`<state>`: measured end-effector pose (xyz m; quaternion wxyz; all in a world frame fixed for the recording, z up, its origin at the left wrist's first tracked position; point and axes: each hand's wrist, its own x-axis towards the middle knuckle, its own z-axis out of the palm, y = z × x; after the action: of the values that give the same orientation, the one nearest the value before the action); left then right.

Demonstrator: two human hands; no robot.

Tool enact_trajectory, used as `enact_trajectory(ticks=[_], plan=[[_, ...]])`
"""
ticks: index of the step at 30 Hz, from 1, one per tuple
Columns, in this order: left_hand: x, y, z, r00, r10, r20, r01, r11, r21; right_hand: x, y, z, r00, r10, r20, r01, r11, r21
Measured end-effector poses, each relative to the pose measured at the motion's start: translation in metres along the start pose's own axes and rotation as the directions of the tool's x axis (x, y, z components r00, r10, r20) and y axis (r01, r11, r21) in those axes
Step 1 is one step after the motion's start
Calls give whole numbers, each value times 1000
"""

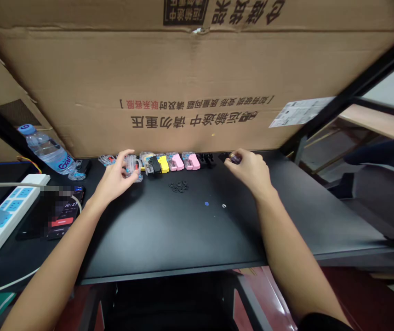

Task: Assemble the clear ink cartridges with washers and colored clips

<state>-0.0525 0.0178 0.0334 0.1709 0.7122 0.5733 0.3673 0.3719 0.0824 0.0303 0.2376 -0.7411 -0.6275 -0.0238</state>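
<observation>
My left hand [116, 179] is at the back left of the black desk, its thumb and fingers closed around a transparent plastic toy part [133, 166] with blue and red bits inside. To its right stands a row of similar clear toy parts, among them a yellow one [163, 164], a pink one [176, 162] and another pink one [192, 161]. Near the cardboard, my right hand [252, 170] has its fingers pinched at a small shiny, gold-tinted piece [234, 158], mostly covered by the fingers. Small black parts [206, 160] lie between the row and this hand.
Several black rings [179, 186] lie mid-desk, with a blue disc [207, 203] and a white bit [224, 206] nearby. A large cardboard sheet [197, 69] walls off the back. On the left are a water bottle [50, 149], a power strip [12, 209] and a phone [64, 214].
</observation>
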Motion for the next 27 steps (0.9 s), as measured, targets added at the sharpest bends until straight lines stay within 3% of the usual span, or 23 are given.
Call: enact_trajectory(ticks=[5,11,14,18,20,23,27], plan=[[2,-10,-9,983,-156,93,129,961,244,5,7,17,996,41,77,-36,997,-75],[-2,-2,-11,941,-317,114,177,754,633,9,6,36,984,-67,167,51,994,101],[-3,4,-13,937,-336,95,185,708,681,8,3,34,990,-81,118,63,987,151],[-3,9,-14,971,-237,43,149,731,665,-1,-15,30,983,-170,-73,181,962,202],[-3,10,-13,972,-220,86,114,756,644,-11,-30,31,950,-287,-125,309,921,236],[-3,9,-9,957,-250,148,101,764,638,-27,-55,37,888,-450,-94,457,846,275],[-2,1,-11,941,-326,90,182,712,678,-41,-71,43,840,-534,-95,535,787,307]])
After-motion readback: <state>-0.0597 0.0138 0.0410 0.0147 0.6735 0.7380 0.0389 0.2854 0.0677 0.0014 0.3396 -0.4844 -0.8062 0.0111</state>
